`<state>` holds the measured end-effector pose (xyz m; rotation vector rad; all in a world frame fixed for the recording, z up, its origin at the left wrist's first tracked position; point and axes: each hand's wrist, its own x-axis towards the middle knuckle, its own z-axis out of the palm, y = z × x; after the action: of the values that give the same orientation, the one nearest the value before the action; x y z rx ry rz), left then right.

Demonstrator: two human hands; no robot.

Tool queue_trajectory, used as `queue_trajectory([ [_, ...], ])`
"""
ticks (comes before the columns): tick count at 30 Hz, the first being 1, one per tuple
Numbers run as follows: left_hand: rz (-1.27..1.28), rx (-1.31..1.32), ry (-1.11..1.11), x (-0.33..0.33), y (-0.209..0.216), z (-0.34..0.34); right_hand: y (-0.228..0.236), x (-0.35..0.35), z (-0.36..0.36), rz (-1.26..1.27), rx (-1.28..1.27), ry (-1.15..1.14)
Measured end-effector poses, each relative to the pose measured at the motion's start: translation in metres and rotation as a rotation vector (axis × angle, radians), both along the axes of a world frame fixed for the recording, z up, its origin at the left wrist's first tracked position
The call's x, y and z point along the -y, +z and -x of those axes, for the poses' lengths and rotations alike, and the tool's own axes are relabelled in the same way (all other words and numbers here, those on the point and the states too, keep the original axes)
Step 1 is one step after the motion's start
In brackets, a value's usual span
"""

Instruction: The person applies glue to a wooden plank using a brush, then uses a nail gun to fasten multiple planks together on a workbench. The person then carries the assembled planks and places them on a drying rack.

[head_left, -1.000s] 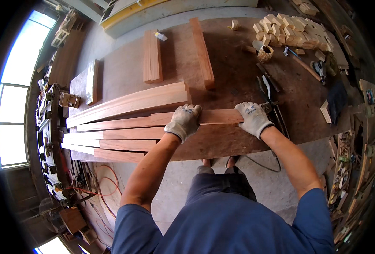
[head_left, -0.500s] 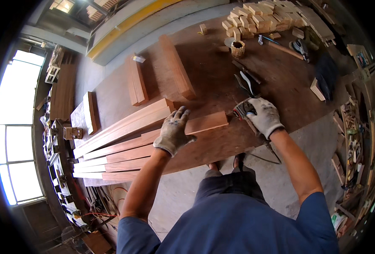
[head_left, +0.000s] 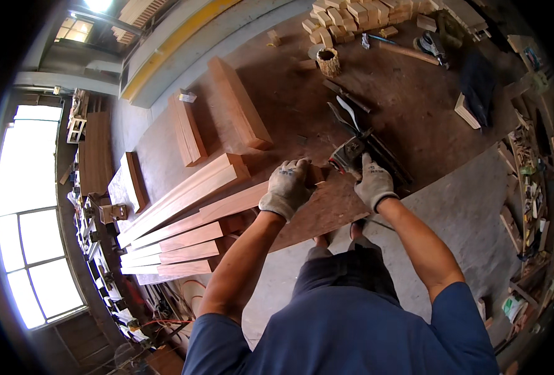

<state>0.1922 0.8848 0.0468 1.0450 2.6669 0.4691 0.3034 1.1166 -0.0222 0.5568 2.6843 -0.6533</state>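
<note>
Left hand (head_left: pixel 287 189) grips the board (head_left: pixel 242 200), fingers curled over; right hand (head_left: pixel 374 183) grasps the tool (head_left: pixel 351 152). Other boards (head_left: pixel 192 252) lie unheld, near left; completion cannot be determined.

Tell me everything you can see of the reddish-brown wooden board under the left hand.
The long, straight, reddish-brown wooden board looks smooth and unpainted. It lies on the brown worktable, slanting away from the person toward the right, beside other reddish-brown wooden boards. The left hand in its pale glove covers it near the right end; whether it grips firmly is unclear. A short, darker-looking end shows beyond. Its left end is hard to make out.
</note>
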Motion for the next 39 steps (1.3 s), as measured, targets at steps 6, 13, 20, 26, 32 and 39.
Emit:
queue_trajectory([
  [6, -0.071, -0.042, -0.005, 0.001, -0.006, -0.001, 0.073, -0.043, -0.001, 0.215, -0.245, -0.025],
  [13, -0.078, -0.063, 0.0, -0.001, -0.002, -0.001, 0.147, -0.078, 0.014, 0.668, -0.013, 0.07],
  [20, -0.065, -0.06, 0.007, -0.002, -0.001, -0.003, 0.119, -0.061, 0.025, 0.482, -0.098, 0.285],
  [26, -0.044, -0.029, 0.025, -0.001, 0.0, -0.003, 0.109, -0.055, 0.031, 0.44, -0.105, 0.349],
  [32, -0.052, -0.029, 0.016, -0.002, -0.001, -0.002, 0.095, -0.06, 0.035, 0.358, -0.122, 0.457],
  [39, -0.044, -0.036, 0.019, -0.001, -0.003, -0.002, 0.096, -0.059, 0.039, 0.436, -0.142, 0.412],
])
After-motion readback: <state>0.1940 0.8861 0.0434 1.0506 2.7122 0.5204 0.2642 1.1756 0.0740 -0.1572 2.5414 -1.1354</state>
